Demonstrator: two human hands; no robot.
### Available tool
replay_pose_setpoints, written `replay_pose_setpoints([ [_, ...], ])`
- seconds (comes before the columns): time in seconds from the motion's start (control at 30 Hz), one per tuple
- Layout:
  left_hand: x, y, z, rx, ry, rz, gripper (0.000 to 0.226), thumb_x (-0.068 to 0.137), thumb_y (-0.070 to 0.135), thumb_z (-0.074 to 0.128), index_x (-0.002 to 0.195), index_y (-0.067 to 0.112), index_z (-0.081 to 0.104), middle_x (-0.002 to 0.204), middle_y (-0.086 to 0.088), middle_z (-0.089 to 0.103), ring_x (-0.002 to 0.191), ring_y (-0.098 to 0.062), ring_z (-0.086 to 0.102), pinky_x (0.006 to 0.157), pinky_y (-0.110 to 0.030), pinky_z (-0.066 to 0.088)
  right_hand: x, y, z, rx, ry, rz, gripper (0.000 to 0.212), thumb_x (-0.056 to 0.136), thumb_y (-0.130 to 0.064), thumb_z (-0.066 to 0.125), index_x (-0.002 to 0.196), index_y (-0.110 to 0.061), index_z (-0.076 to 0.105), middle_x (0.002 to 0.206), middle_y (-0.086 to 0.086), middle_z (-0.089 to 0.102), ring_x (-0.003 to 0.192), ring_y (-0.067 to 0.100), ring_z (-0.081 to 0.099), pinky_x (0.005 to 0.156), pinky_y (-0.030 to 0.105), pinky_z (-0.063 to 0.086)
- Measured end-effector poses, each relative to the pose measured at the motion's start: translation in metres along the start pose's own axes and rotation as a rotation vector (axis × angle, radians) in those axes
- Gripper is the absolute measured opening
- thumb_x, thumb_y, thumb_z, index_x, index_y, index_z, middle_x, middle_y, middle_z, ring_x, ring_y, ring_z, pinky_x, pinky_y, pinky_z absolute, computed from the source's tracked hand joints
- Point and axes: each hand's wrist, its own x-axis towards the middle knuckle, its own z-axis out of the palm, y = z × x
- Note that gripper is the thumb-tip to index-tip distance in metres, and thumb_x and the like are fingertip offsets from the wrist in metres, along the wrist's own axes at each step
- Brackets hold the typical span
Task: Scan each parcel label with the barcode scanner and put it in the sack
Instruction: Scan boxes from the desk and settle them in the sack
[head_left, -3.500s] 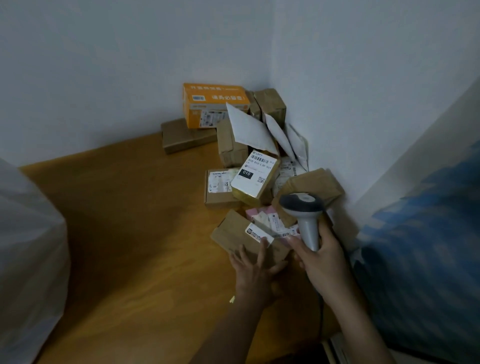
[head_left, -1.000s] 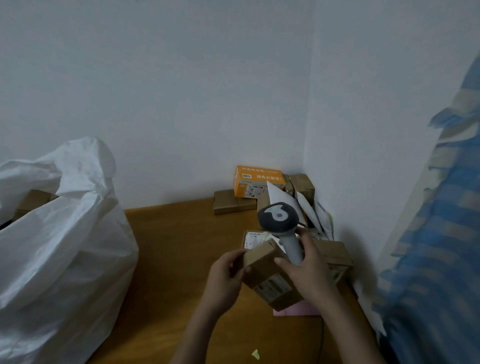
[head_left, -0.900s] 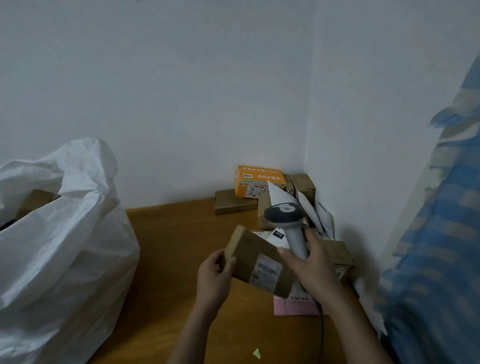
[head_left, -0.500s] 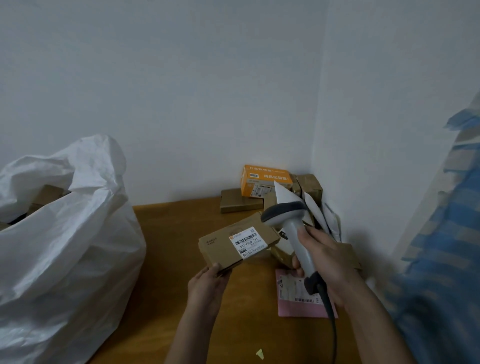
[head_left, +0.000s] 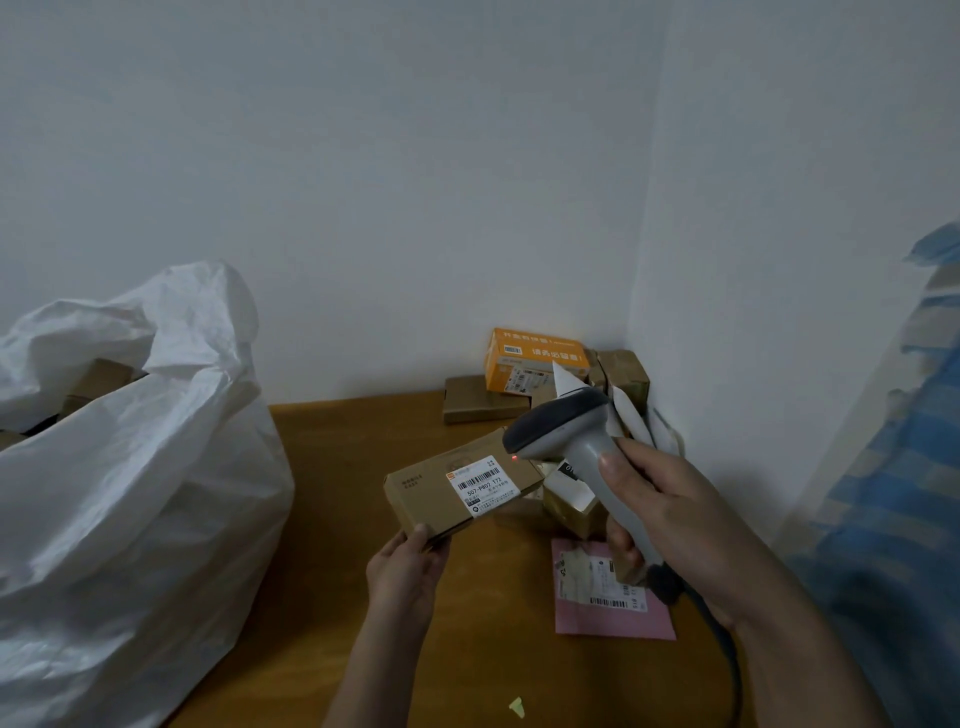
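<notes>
At frame centre I read "507-P802 172" under a barcode on the white label (head_left: 482, 484) of the brown parcel (head_left: 457, 488). The orange box (head_left: 535, 358), upper right of centre, carries white Chinese characters I can't make out. The pink mailer (head_left: 613, 597), lower right, shows only a barcode.

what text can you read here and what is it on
"507-P802 172": white label on the brown parcel held by the left hand.
Orange box: white characters, too blurred to read.
Pink envelope: label print too small to read.
</notes>
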Motion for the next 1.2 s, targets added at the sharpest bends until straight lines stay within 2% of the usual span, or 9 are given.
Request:
replay_pose_setpoints([
  [0.4, -0.003, 0.006, 0.0, -0.031, -0.029, 0.056, 0.047, 0.096, 0.0, 0.053, 0.141, 0.002, 0.04, 0.123, -0.022, 0.058, 0.118, -0.034, 0.058, 0.105, -0.047, 0.047, 0.001, -0.008, 0.006, 0.091, 0.048, 0.035, 0.024, 0.098, -0.04, 0.045, 0.103, -0.025, 0.063, 0.058, 0.004, 0.057, 0.052, 0.014, 0.055, 0.053, 0.029, 0.044],
  [0.57, -0.021, 0.045, -0.001, -0.108, -0.05, 0.229, 0.043, 0.092, 0.004, 0.06, 0.133, 0.01, 0.047, 0.123, -0.019, 0.061, 0.109, -0.03, 0.065, 0.097, -0.041, 0.052, 0.015, -0.013, 0.021, 0.235, 0.101, 0.079, 0.03, 0.098, -0.039, 0.044, 0.096, -0.016, 0.063, 0.059, 0.012, 0.057, 0.051, 0.019, 0.052, 0.05, 0.033, 0.042],
  [0.7, -0.037, 0.101, -0.009, -0.169, -0.031, 0.424, 0.019, 0.095, 0.008, 0.059, 0.111, 0.015, 0.055, 0.117, -0.014, 0.063, 0.107, -0.025, 0.065, 0.081, -0.03, 0.053, 0.035, -0.023, 0.046, 0.306, 0.093, 0.056, 0.032, 0.098, -0.037, 0.046, 0.096, -0.009, 0.062, 0.057, 0.011, 0.056, 0.052, 0.023, 0.051, 0.052, 0.033, 0.04],
  [0.8, -0.043, 0.152, -0.021, -0.178, 0.074, 0.594, 0.024, 0.095, 0.012, 0.061, 0.118, 0.011, 0.055, 0.113, -0.013, 0.064, 0.099, -0.019, 0.066, 0.078, -0.026, 0.052, 0.05, -0.039, 0.074, 0.318, 0.02, 0.02, 0.031, 0.099, -0.038, 0.044, 0.098, -0.012, 0.061, 0.059, 0.013, 0.055, 0.053, 0.024, 0.05, 0.051, 0.034, 0.04],
  [0.9, -0.04, 0.202, -0.043, -0.243, 0.265, 0.725, 0.03, 0.093, 0.017, 0.065, 0.12, 0.009, 0.055, 0.095, -0.006, 0.065, 0.079, -0.011, 0.065, 0.068, -0.019, 0.05, 0.063, -0.056, 0.104, 0.333, -0.067, -0.006, 0.031, 0.099, -0.039, 0.044, 0.101, -0.014, 0.06, 0.059, 0.011, 0.054, 0.051, 0.02, 0.05, 0.049, 0.032, 0.04],
  [0.97, -0.035, 0.23, -0.06, -0.326, 0.376, 0.746, 0.028, 0.092, 0.016, 0.067, 0.116, 0.008, 0.055, 0.09, -0.003, 0.064, 0.072, -0.008, 0.063, 0.06, -0.014, 0.049, 0.068, -0.065, 0.123, 0.327, -0.112, -0.013, 0.031, 0.098, -0.039, 0.044, 0.101, -0.014, 0.061, 0.059, 0.01, 0.054, 0.051, 0.02, 0.05, 0.049, 0.032, 0.039],
  [1.07, -0.024, 0.265, -0.08, -0.405, 0.493, 0.75, 0.025, 0.091, 0.012, 0.067, 0.11, 0.003, 0.054, 0.096, -0.008, 0.062, 0.068, -0.007, 0.06, 0.054, -0.011, 0.049, 0.073, -0.071, 0.149, 0.336, -0.183, 0.041, 0.029, 0.098, -0.038, 0.045, 0.102, -0.014, 0.061, 0.058, 0.012, 0.053, 0.049, 0.022, 0.048, 0.049, 0.032, 0.037],
  [1.13, -0.014, 0.284, -0.089, -0.418, 0.571, 0.731, 0.031, 0.089, 0.013, 0.07, 0.114, 0.002, 0.056, 0.1, -0.01, 0.062, 0.072, -0.011, 0.063, 0.059, -0.016, 0.051, 0.077, -0.071, 0.164, 0.322, -0.223, 0.077, 0.03, 0.098, -0.039, 0.045, 0.103, -0.014, 0.061, 0.056, 0.012, 0.053, 0.049, 0.023, 0.048, 0.05, 0.033, 0.038],
  [1.2, -0.004, 0.299, -0.096, -0.371, 0.61, 0.703, 0.044, 0.088, 0.015, 0.071, 0.125, 0.006, 0.049, 0.111, -0.009, 0.058, 0.086, -0.017, 0.066, 0.071, -0.024, 0.055, 0.081, -0.071, 0.176, 0.308, -0.247, 0.105, 0.029, 0.097, -0.039, 0.046, 0.103, -0.015, 0.062, 0.055, 0.013, 0.053, 0.049, 0.025, 0.048, 0.05, 0.034, 0.038],
])
